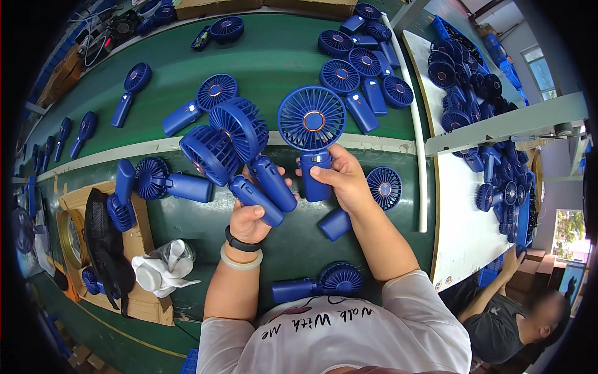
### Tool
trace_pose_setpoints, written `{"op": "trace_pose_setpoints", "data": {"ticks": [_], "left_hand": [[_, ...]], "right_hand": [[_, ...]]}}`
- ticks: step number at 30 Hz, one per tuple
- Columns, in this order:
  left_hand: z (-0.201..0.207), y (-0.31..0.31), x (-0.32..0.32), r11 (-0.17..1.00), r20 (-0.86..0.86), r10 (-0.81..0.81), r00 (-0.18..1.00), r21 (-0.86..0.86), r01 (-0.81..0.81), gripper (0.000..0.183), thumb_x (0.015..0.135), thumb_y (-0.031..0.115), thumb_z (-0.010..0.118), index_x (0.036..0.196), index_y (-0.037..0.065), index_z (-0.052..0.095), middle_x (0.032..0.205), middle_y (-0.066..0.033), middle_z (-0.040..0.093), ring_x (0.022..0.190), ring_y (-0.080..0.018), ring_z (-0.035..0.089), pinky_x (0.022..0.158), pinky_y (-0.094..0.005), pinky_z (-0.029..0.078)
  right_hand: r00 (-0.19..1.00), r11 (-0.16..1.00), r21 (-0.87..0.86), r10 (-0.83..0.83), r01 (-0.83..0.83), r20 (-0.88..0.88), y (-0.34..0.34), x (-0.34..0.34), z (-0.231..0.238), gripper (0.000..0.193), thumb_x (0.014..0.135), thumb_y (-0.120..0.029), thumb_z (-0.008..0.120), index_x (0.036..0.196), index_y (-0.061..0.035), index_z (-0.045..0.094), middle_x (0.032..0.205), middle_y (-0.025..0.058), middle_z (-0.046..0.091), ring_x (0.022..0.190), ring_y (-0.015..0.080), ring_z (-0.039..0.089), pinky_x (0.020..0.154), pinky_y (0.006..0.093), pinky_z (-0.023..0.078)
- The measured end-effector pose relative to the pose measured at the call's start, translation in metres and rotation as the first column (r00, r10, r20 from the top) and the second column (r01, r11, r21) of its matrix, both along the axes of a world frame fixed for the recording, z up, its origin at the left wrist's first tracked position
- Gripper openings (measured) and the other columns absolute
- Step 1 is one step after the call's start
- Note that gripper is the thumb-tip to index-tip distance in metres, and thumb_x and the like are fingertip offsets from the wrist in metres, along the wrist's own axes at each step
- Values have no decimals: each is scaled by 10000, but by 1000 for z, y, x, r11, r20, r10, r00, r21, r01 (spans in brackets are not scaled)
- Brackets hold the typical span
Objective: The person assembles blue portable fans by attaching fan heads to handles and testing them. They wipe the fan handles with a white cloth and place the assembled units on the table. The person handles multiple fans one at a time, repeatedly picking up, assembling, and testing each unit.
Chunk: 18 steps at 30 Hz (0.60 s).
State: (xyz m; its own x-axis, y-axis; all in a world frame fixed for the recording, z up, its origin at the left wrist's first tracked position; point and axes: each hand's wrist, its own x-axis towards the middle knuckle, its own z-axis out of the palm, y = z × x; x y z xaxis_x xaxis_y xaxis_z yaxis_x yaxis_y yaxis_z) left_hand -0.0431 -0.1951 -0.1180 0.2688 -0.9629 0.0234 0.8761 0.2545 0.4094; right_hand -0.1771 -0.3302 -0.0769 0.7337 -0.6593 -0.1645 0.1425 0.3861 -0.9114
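Two blue handheld fans [265, 187] are gripped together in my left hand [250, 224], their round caged heads tilted up and to the left. My right hand [341, 177] holds another blue handheld fan [311, 121] upright by its handle, thumb on the front, the head facing me. Just right of that hand, a fan [384, 188] lies on the green bench, partly behind my forearm. One more fan [321, 282] lies close to my body. At the left, a fan [180, 184] rests beside the cardboard tray.
A green conveyor belt [168, 56] carries several fans, with a cluster [364, 68] at its far right. The cardboard tray [159, 283] holds a tape roll and a black pouch; a white cloth [163, 269] is beside it. Fans crowd the white table [458, 218]; a co-worker [507, 318] sits nearby.
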Motion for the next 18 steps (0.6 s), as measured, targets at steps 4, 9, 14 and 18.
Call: {"op": "trace_pose_setpoints", "data": {"ticks": [4, 9, 14, 18], "left_hand": [[-1, 1, 0, 1000, -12, -21, 1000, -21, 20, 881, 633, 50, 674, 1388, 165, 234, 1287, -172, 398, 1145, -321, 472, 913, -546, 441], [1, -2, 0, 997, -8, -61, 998, -41, 60, 925, 630, 46, 678, 1408, 163, 192, 1342, -172, 341, 1156, -306, 457, 899, -535, 460], [1, -3, -2, 994, 4, -90, 996, -66, 91, 942, 632, 60, 690, 1416, 156, 178, 1396, -171, 288, 1192, -304, 434, 887, -528, 468], [7, -4, -4, 995, 60, -78, 995, -61, 81, 940, 632, 76, 702, 1414, 137, 184, 1410, -168, 283, 1214, -309, 426, 880, -514, 473]], "right_hand": [[1000, 1000, 12, -13, 13, 7, 1, 2, -2, 371, 778, -31, 616, 1131, 1, 507, 1006, 136, 630, 887, 218, 639, 822, 341, 499], [1000, 998, 60, 5, -6, 17, -1, 0, -1, 348, 780, -24, 618, 1111, -3, 514, 1000, 140, 633, 888, 221, 640, 817, 340, 504], [999, 996, 87, -8, 5, 31, 1, 0, -2, 404, 790, -36, 614, 1175, -20, 491, 961, 83, 624, 849, 173, 630, 771, 303, 505], [999, 995, 96, -7, 4, 32, 10, 1, 4, 539, 796, -91, 638, 1270, -27, 390, 1108, 131, 557, 960, 218, 593, 859, 334, 471]]}}
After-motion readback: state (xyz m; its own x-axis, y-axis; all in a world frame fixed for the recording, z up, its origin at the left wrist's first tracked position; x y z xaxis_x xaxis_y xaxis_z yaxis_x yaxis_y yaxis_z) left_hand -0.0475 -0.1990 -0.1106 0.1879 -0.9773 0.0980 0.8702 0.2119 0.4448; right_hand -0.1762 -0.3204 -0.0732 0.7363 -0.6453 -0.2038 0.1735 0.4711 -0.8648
